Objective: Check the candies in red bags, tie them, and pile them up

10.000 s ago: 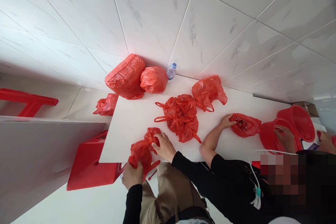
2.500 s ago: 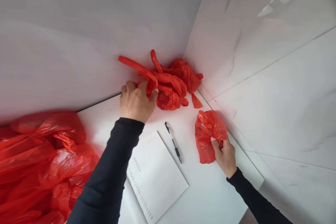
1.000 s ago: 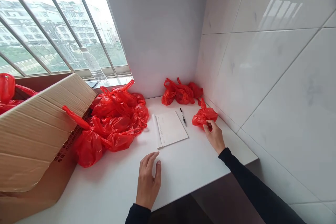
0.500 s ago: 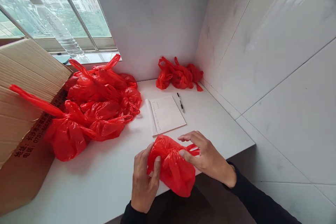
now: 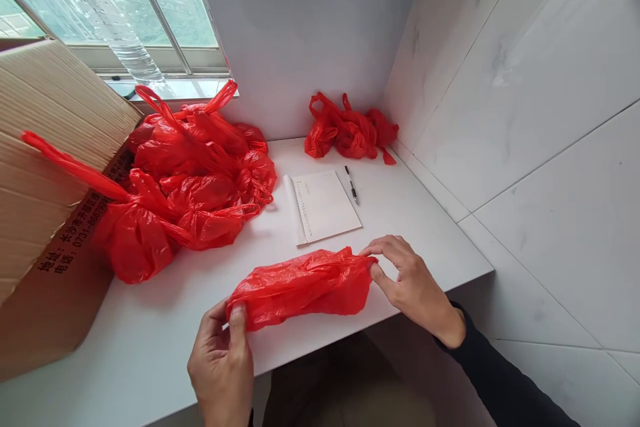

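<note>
A thin red plastic bag (image 5: 305, 290) is stretched sideways over the front of the white table, between my two hands. My left hand (image 5: 223, 357) pinches its left end between thumb and fingers. At the opposite end, my right hand (image 5: 407, 283) grips the edge with thumb and fingertips. The bag looks creased and rather flat; whatever it may contain is hidden. Just behind it lies a notepad (image 5: 327, 208) with a few lines of marks on its page. A black and clear pen (image 5: 351, 185) rests to the right of the pad.
Several knotted red bags (image 5: 195, 173) are heaped at the left, against a cardboard box (image 5: 60, 280). A smaller red bundle (image 5: 350, 130) sits in the back corner by the tiled wall (image 5: 525, 147). A water bottle (image 5: 125, 40) stands on the windowsill. The white table (image 5: 150, 340) ends in front of me.
The bag was bunched up with its handles gathered on top; now it is drawn out wide. My left hand has moved left with one end. My view has shifted slightly.
</note>
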`<state>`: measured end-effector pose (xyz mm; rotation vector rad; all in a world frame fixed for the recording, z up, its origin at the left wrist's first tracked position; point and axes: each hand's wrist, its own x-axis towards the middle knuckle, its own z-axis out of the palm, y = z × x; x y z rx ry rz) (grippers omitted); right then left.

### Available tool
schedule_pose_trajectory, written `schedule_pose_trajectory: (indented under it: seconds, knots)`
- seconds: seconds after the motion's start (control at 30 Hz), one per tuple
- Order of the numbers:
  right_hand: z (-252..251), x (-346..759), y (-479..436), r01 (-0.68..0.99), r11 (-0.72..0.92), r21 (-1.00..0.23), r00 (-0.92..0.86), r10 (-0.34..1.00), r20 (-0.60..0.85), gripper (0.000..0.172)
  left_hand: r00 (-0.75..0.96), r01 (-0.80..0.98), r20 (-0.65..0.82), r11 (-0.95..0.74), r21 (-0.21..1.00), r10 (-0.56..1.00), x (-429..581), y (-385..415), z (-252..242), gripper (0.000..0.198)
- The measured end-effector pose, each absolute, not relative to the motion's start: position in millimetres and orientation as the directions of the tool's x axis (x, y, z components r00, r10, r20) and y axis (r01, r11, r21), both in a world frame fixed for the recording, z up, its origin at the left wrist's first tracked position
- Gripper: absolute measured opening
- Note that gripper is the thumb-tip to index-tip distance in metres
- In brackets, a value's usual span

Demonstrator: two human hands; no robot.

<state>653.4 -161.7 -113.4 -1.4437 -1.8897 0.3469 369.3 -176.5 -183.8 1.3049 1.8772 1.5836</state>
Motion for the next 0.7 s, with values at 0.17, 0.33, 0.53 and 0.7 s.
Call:
schedule_pose_trajectory:
  seconds: [0.17,0.33,0.53,0.7]
  knots:
    - [-113.5,629.7,-164.7,0.658,0.413,-0.630,-0.227,0.906,0.357,0.038,-0.238,0.622,0.567,-0.324,0.712,0.789,392.2,-174.7,-163.6,0.041]
    - [-108.5,621.4,-161.1,0.630,0.351,-0.693,-0.134,0.928,0.348,0.016,-0.135,0.645,0.575,-0.370,0.669,0.807,382.8,-164.4,-156.6,0.011]
    - [-101.7,640.2,-171.2,0.589,0.126,-0.798,0.089,0.971,0.220,0.017,-0.501,0.519,0.350,-0.049,0.854,0.792,356.3,-175.1,-152.9,0.028]
    - [-99.5,622.6,-173.9,0.644,0.290,-0.708,-0.078,0.945,0.317,0.049,-0.331,0.550,0.447,-0.215,0.807,0.831,372.5,-180.7,-138.8,0.053]
